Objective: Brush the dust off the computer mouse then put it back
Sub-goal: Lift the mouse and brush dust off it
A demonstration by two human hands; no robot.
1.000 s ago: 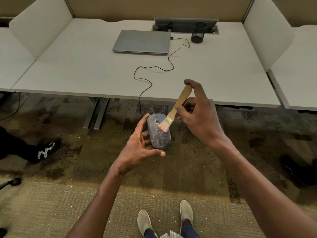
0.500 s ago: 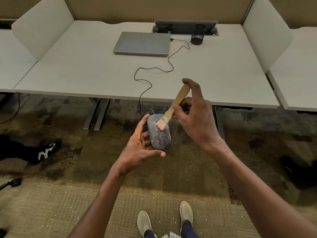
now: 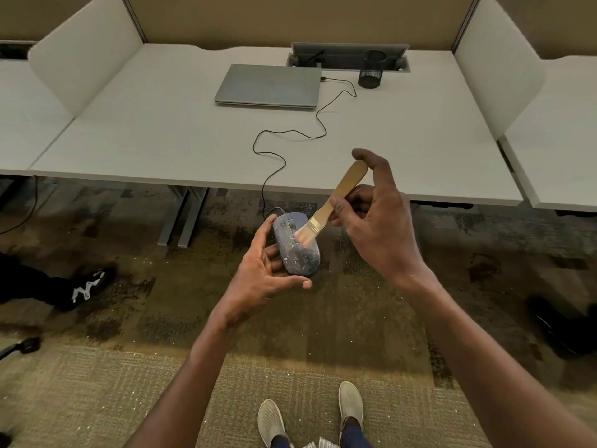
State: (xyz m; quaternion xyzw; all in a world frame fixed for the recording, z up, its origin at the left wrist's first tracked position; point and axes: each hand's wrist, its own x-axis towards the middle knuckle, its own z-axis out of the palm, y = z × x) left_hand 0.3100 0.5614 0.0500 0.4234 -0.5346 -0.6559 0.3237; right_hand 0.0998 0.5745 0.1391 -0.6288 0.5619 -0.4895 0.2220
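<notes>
Mouse (image 3: 298,250) dust-speckled grey, cupped in left hand (image 3: 263,270), right hand (image 3: 378,227) pinching brush (image 3: 326,210)

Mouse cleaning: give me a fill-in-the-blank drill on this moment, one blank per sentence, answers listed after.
1. The left hand holds the dusty ____.
2. The right hand grips a brush by its ____ handle.
3. The cable runs across the desk to the closed ____.
4. The bristles touch the mouse's ____ side.

Answers: mouse; wooden; laptop; top
</notes>
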